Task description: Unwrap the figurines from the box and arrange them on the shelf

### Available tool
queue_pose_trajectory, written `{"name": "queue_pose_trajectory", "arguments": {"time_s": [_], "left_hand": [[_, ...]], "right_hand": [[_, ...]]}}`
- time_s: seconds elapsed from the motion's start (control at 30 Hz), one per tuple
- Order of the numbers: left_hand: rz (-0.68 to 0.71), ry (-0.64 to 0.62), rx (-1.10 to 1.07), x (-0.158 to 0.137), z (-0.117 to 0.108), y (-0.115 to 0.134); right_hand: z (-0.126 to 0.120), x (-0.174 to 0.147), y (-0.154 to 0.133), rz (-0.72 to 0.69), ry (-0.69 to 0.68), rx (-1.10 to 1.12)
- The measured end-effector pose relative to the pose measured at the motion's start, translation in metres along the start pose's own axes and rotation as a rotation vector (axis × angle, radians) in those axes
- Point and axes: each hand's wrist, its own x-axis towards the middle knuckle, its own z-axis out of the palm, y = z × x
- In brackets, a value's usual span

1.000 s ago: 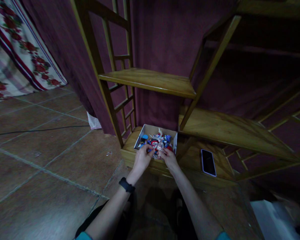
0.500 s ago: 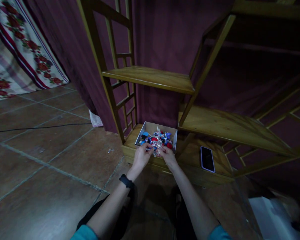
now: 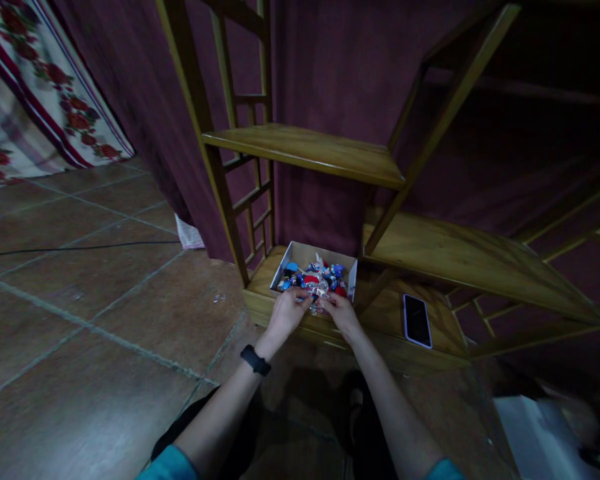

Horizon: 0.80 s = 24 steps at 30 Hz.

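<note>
A shallow white box (image 3: 349, 268) stands on the lowest wooden shelf, filled with small blue, red and white figures (image 3: 337, 270). Over its front edge, my left hand (image 3: 290, 309) and my right hand (image 3: 341, 312) come together. Both hands pinch a small shiny piece in clear, crinkly wrapping (image 3: 321, 288), one at each side of it. What lies inside the wrapping is too small to make out. A dark band (image 3: 255, 360) circles my left wrist.
A phone (image 3: 417, 321) lies face up on the low shelf to the right. Above the box juts a wooden shelf (image 3: 305, 148), and a slanting post (image 3: 433, 143) rises beside it. A clear scrap (image 3: 219, 298) and a black cable (image 3: 80, 248) are on the tiled floor.
The view has shifted slightly. Both hands stay at the box's front edge, still pinching the clear-wrapped piece, with only a small move of the fingers.
</note>
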Motion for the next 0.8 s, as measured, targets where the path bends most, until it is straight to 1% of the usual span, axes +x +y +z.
{"name": "queue_pose_trajectory", "arguments": {"time_s": [0.17,0.33,0.47,0.6,0.7,0.8], "left_hand": [[-0.028,-0.004,-0.107,0.0,0.001,-0.005],[-0.053,-0.019,-0.178,-0.001,0.0,-0.009],[-0.047,0.035,-0.132,-0.002,-0.002,-0.009],[-0.045,0.08,-0.081,-0.002,-0.003,-0.007],[-0.045,0.085,-0.04,-0.002,-0.004,-0.005],[-0.046,0.081,0.0,-0.003,-0.006,-0.002]], "right_hand": [[-0.003,-0.001,-0.003,-0.005,-0.03,-0.021],[0.002,-0.006,-0.009,0.034,-0.067,-0.003],[0.007,-0.012,-0.018,0.04,-0.088,0.017],[0.01,-0.016,-0.028,0.06,-0.078,0.016],[0.011,-0.017,-0.03,0.057,-0.064,0.007],[0.011,-0.016,-0.027,0.042,-0.058,0.0]]}}
